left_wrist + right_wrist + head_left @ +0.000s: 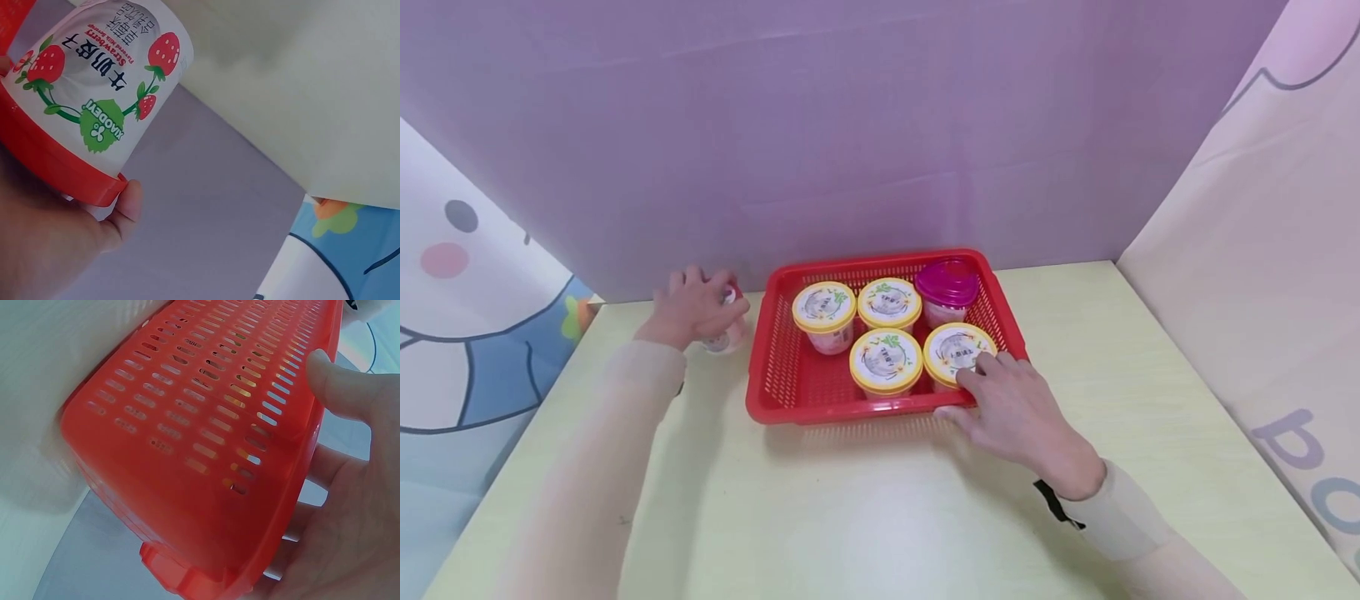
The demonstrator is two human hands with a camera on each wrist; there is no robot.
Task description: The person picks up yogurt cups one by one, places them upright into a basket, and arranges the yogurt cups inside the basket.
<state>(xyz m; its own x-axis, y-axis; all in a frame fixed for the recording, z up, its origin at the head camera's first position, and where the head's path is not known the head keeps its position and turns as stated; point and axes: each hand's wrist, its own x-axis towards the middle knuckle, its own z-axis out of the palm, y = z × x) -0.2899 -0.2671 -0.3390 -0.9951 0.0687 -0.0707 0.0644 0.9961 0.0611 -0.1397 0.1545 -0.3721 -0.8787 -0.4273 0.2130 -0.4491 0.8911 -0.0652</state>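
Observation:
My left hand grips a strawberry milk cup by its lid, at the left of the red basket. In the left wrist view the cup has a white body printed with strawberries, and its red lid lies against the hand. My right hand holds the basket's front right rim, thumb outside and fingers over the edge. The slotted basket wall fills the right wrist view beside the hand. Several yellow-lidded cups stand upright inside the basket.
A cup with a magenta, heart-like lid stands in the basket's back right corner. The pale table meets a purple backdrop behind the basket. Printed cloth walls rise on both sides.

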